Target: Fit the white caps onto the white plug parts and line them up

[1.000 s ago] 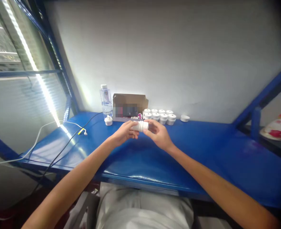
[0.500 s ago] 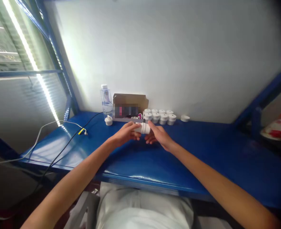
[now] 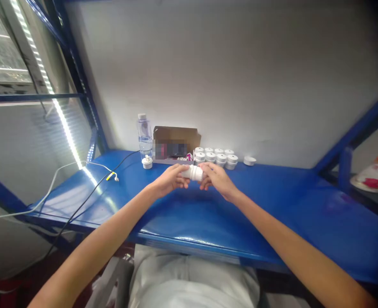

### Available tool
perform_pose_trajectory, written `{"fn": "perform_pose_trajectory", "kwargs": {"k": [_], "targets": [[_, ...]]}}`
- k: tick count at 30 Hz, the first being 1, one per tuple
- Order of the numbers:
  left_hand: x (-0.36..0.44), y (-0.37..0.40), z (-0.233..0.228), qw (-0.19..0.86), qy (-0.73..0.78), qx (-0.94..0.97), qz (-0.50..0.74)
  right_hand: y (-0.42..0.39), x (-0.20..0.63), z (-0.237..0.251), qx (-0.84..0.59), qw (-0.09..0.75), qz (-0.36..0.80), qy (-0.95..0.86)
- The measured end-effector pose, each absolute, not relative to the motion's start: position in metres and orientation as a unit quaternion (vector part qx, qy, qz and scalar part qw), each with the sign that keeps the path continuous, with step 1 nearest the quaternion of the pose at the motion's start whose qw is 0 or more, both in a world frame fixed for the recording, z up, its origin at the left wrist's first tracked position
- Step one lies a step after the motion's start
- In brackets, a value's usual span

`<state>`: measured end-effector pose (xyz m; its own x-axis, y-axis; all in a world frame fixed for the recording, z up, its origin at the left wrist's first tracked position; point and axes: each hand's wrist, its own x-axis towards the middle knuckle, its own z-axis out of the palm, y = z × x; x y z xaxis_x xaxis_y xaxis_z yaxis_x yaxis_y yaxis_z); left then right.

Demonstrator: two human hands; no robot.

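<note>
Holding a white container [image 3: 194, 173] crosswise near the middle of the view, a little toward 6 o'clock, over a glossy blue tabletop [image 3: 272, 188]. Gripped at its 9 o'clock end by the left hand [image 3: 168, 180], with digits over the upper side and fingertips curled below. Pinched at its 3 o'clock end by the right hand [image 3: 219, 178], with fingers over the top corner and others bent beneath. Narrow in each grip, with the container snug between the 2 hands.

Looks plain white, smooth and faintly shiny, short and round like a small jar laid on its side. Bears raised rings near the middle, with a thick, bright section toward 3 o'clock and a part mostly hidden by fingers toward 9 o'clock. Appears too small for reading finer detail.

Neighbored at 2 o'clock by 8 white jars [image 3: 221, 159], upright and packed in 2 rows of 4, with dark dots on the lids. Followed near 3 o'clock by 1 low white cap [image 3: 249, 161], apart from the cluster. Backed at 11 o'clock by a brown cardboard box [image 3: 179, 132] with blurred contents, and at 10 o'clock by a clear bottle [image 3: 145, 142], partly filled. Flanked near 9 o'clock by a small knobbed white piece [image 3: 147, 162] and, farther out, by a white cable [image 3: 116, 178] with a yellow tag.
</note>
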<state>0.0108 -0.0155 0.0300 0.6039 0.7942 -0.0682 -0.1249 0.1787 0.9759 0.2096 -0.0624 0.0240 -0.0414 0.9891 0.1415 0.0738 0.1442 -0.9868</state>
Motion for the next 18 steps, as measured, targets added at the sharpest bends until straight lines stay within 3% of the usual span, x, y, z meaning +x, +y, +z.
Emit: {"fn": "perform_pose_trajectory", "kwargs": {"k": [5, 14, 18], "targets": [[0.011, -0.015, 0.031, 0.704, 0.313, 0.552, 0.318, -0.06, 0.208, 0.021, -0.448, 0.514, 0.424, -0.596], [0.007, -0.011, 0.033, 0.713, 0.332, 0.543, 0.295, -0.07, 0.202, 0.017, -0.405, 0.547, 0.27, -0.681], [0.007, -0.015, 0.033, 0.7, 0.293, 0.57, 0.314, -0.069, 0.203, 0.021, -0.45, 0.509, 0.362, -0.638]]}}
